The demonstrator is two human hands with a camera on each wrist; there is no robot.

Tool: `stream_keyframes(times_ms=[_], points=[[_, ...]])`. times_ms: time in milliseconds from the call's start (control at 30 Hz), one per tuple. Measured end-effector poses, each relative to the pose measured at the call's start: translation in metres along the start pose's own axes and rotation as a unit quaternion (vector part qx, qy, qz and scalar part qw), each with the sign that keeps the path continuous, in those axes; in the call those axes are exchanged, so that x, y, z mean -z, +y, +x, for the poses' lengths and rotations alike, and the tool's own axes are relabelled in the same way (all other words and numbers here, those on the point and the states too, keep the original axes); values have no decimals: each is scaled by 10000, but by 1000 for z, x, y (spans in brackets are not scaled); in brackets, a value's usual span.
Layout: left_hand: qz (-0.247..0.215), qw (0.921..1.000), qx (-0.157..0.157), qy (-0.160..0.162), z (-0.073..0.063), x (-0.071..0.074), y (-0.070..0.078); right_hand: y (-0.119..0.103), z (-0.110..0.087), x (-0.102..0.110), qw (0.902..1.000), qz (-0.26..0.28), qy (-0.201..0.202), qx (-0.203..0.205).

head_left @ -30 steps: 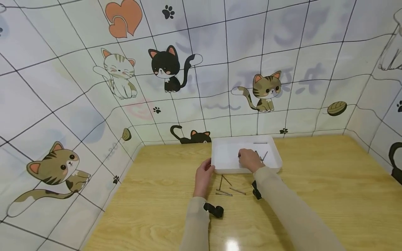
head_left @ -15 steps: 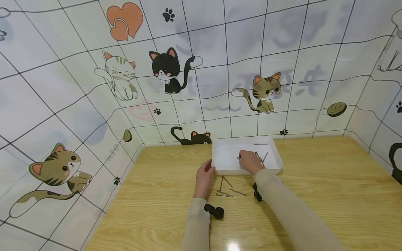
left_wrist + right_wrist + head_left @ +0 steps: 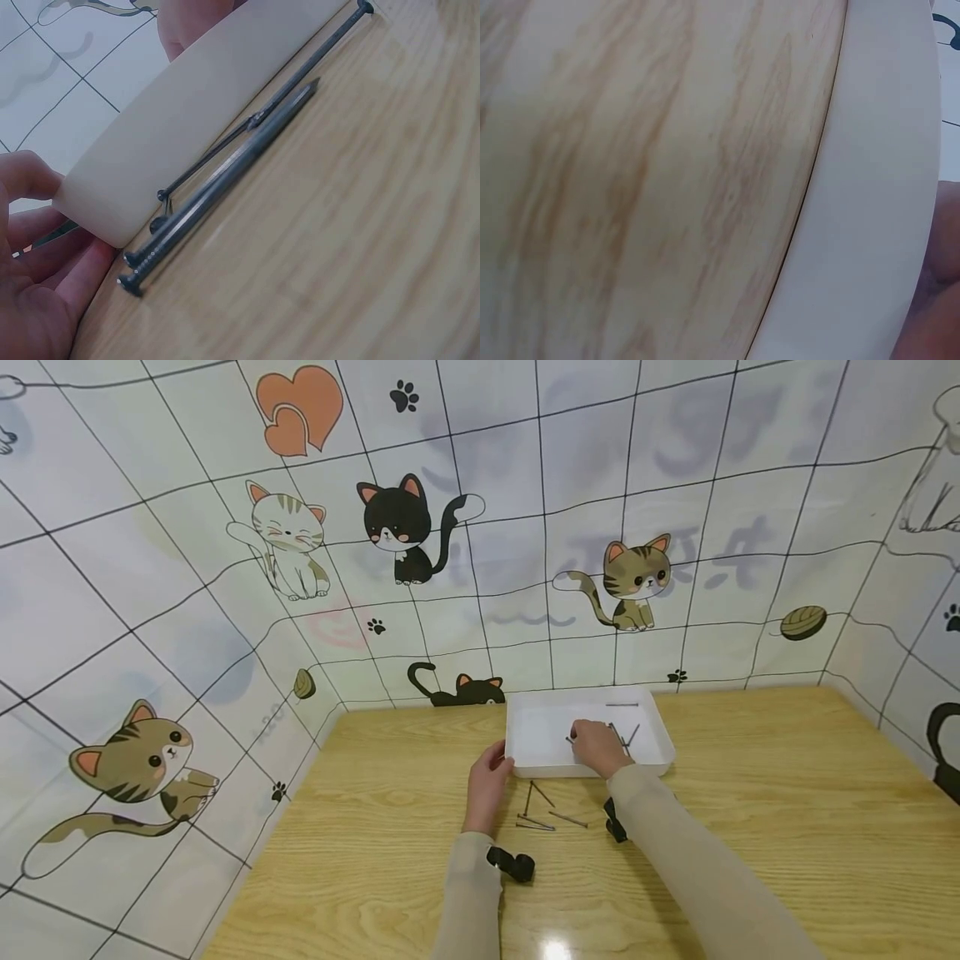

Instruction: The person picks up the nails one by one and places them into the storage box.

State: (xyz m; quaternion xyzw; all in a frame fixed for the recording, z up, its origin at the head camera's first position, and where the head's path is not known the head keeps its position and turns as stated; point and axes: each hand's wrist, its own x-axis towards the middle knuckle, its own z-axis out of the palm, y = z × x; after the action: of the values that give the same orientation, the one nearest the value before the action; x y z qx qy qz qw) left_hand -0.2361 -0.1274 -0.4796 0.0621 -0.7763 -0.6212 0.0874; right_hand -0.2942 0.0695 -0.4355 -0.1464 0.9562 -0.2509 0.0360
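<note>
A shallow white tray (image 3: 540, 720) sits on the table near the back wall. At its front left corner my left hand (image 3: 486, 789) holds the tray, thumb and fingers about the wall, as the left wrist view also shows. My right hand (image 3: 597, 748) reaches into the tray with curled fingers. It pinches a nail (image 3: 569, 740), of which only a short end pokes out at the left. Several more nails lie in the tray to its right, one nail (image 3: 622, 704) near the back wall. The right wrist view shows mainly the tray's outer wall (image 3: 862, 187).
In front of the tray several loose nails lie on the wooden table (image 3: 375, 860), among them a single nail (image 3: 568, 818) lying to the right. In the left wrist view, two thick nails (image 3: 217, 187) lie side by side. A cat-patterned wall covering (image 3: 517, 552) encloses the table.
Hardly anything differs. The nail end shows slightly more at the left of my right hand's fingers than a second ago. The head view has shifted a little; my left hand stays at the tray.
</note>
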Motion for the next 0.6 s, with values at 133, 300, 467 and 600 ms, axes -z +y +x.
stream_keyframes(times_ms=[133,300,467,600], points=[[-8,10000,5,-25,2,0,-2,1,1,-1,9999,-114,62,17],[-39,10000,25,-50,2,-1,-2,3,3,-3,9999,-81,104,-22],[-14,10000,30,-82,0,-1,-2,5,2,-5,9999,8,129,-58],[-72,9999,0,-84,1,0,-3,4,-1,-4,9998,158,126,-65]])
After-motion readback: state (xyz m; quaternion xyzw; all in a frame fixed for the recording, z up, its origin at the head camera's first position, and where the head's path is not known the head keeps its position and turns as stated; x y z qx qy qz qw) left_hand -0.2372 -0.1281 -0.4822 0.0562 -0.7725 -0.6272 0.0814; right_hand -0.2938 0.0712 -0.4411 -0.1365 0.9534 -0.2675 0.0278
